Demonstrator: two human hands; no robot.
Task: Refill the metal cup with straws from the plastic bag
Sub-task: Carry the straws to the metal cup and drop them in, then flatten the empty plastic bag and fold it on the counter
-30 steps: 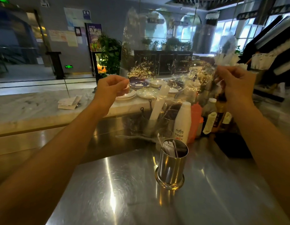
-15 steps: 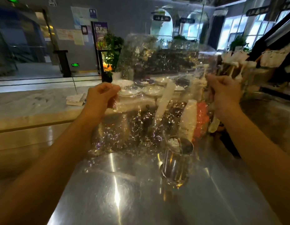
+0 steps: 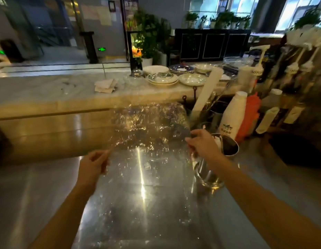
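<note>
A clear, crinkled plastic bag (image 3: 147,141) is stretched low over the steel counter between my hands. My left hand (image 3: 92,165) pinches its near left edge. My right hand (image 3: 203,143) grips its right edge, right in front of the metal cup (image 3: 226,153). The cup stands upright on the counter, partly hidden by my right wrist, with a few white wrapped straws (image 3: 218,141) showing at its rim. I cannot tell whether straws are inside the bag; it looks flat and see-through.
Behind the cup stand a white bottle (image 3: 232,114), an orange bottle (image 3: 249,115) and several pump bottles (image 3: 255,72) at the right. A marble ledge (image 3: 48,90) holds stacked plates (image 3: 163,79) and folded napkins (image 3: 105,85). A tall white paper-wrapped roll (image 3: 206,90) leans behind the cup.
Both hands have dropped from head height to just above the counter, bringing the plastic bag down with them. The view has tilted down and closer to the cup.
</note>
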